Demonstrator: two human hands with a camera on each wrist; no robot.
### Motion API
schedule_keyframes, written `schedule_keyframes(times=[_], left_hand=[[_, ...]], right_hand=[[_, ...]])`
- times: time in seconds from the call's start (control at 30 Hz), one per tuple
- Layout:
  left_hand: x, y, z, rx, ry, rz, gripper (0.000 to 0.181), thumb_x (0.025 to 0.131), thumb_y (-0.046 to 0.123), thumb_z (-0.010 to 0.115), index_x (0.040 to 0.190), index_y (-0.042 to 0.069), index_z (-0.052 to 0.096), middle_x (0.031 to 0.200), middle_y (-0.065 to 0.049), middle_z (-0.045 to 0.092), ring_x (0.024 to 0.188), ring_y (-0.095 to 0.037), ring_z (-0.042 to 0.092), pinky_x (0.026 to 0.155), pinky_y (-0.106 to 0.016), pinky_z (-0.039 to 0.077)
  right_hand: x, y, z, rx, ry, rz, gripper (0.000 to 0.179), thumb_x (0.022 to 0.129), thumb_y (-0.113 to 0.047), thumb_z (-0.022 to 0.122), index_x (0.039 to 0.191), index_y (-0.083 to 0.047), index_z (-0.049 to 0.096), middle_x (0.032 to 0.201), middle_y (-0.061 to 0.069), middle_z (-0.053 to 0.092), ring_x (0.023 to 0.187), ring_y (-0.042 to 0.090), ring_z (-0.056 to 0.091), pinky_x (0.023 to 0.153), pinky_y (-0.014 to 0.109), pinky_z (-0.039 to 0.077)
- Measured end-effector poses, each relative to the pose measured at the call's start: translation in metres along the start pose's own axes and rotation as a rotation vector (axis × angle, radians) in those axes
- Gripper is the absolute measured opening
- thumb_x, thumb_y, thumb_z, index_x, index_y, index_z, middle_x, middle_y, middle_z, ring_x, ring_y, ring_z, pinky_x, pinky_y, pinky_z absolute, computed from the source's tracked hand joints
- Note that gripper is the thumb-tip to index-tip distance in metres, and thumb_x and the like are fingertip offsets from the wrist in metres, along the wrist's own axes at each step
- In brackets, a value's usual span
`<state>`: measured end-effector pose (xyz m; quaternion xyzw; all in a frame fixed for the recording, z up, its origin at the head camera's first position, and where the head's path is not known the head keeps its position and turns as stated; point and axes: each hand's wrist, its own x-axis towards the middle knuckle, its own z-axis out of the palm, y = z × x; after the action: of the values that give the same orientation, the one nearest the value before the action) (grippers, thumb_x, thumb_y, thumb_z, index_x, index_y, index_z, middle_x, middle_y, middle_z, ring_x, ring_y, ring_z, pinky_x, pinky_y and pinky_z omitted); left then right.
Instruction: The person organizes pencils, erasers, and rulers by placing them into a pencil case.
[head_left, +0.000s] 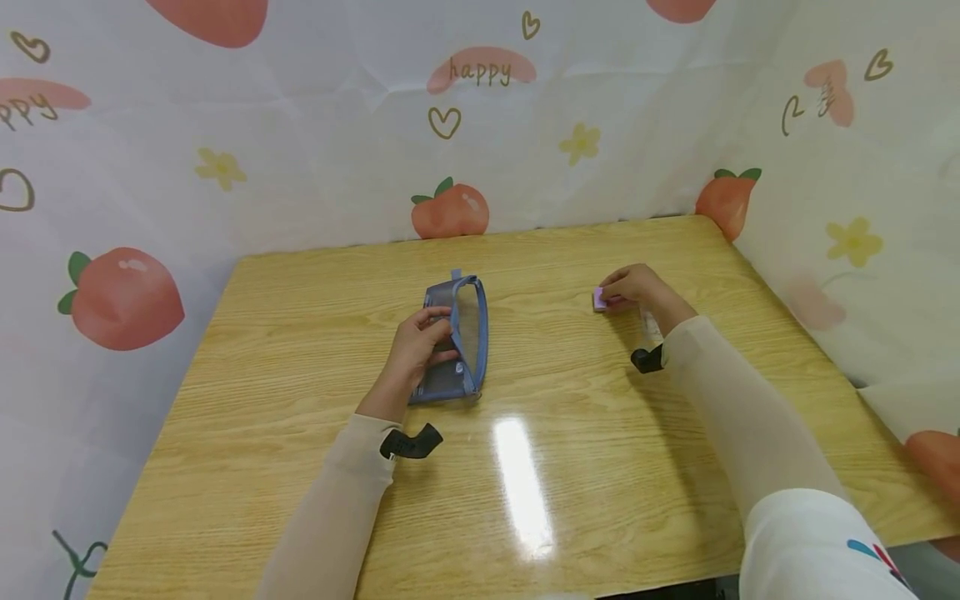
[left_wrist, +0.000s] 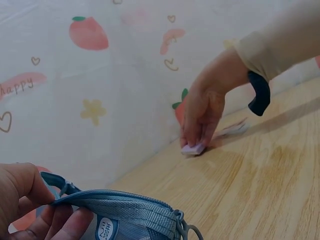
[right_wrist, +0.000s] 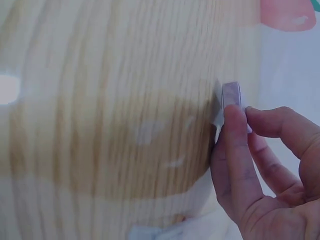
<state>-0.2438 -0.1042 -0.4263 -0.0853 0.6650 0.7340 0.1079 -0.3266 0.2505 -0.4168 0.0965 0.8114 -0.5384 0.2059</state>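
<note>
A blue zip pencil case [head_left: 442, 386] with see-through mesh sides lies on the table, its mouth parted toward the right. My left hand [head_left: 414, 346] pinches the edge of that mouth between thumb and fingers. In the left wrist view, the pencil case [left_wrist: 135, 205] shows a round white label and a zip pull. Further right, my right hand [head_left: 637, 290] pinches a small light-purple block [head_left: 598, 300] at the tabletop. Close up in the right wrist view, thumb and fingers grip the block [right_wrist: 231, 93] from both sides; its lower part is hidden.
A clear and whitish flat item [head_left: 651, 327] lies under the right wrist, mostly covered by it. The wood-grain table [head_left: 300, 333] meets a printed cloth [head_left: 330, 167] at the back and on the right. Light glares off the table's front middle.
</note>
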Motion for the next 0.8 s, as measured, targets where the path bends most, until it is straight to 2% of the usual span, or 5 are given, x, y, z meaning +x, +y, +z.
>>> schedule_keyframes(times=[0.23, 0.6, 0.8], left_hand=[[0.001, -0.002, 0.001, -0.006, 0.001, 0.002, 0.036, 0.079, 0.002, 0.051, 0.115, 0.006, 0.056, 0.095, -0.010, 0.056, 0.078, -0.019, 0.057, 0.064, -0.036, 0.056], [-0.002, 0.000, 0.002, -0.030, -0.001, -0.002, 0.036, 0.079, 0.001, 0.051, 0.115, 0.006, 0.056, 0.092, -0.009, 0.052, 0.077, -0.018, 0.054, 0.065, -0.037, 0.056], [-0.001, 0.000, 0.002, -0.029, 0.003, -0.002, 0.035, 0.080, 0.002, 0.052, 0.114, 0.006, 0.056, 0.092, -0.009, 0.053, 0.077, -0.018, 0.055, 0.064, -0.036, 0.056]], right_hand=[[-0.001, 0.001, 0.009, 0.085, -0.052, 0.029, 0.041, 0.087, -0.001, 0.055, 0.124, 0.009, 0.043, 0.091, 0.011, 0.055, 0.077, 0.019, 0.062, 0.084, 0.038, 0.049], [-0.002, -0.004, 0.033, 0.101, -0.089, -0.003, 0.042, 0.085, -0.002, 0.057, 0.125, 0.007, 0.044, 0.099, 0.016, 0.050, 0.072, 0.016, 0.062, 0.084, 0.035, 0.050], [-0.002, -0.010, 0.051, 0.142, -0.119, -0.031, 0.039, 0.086, -0.001, 0.056, 0.122, 0.008, 0.046, 0.096, 0.015, 0.052, 0.072, 0.017, 0.062, 0.083, 0.037, 0.050]])
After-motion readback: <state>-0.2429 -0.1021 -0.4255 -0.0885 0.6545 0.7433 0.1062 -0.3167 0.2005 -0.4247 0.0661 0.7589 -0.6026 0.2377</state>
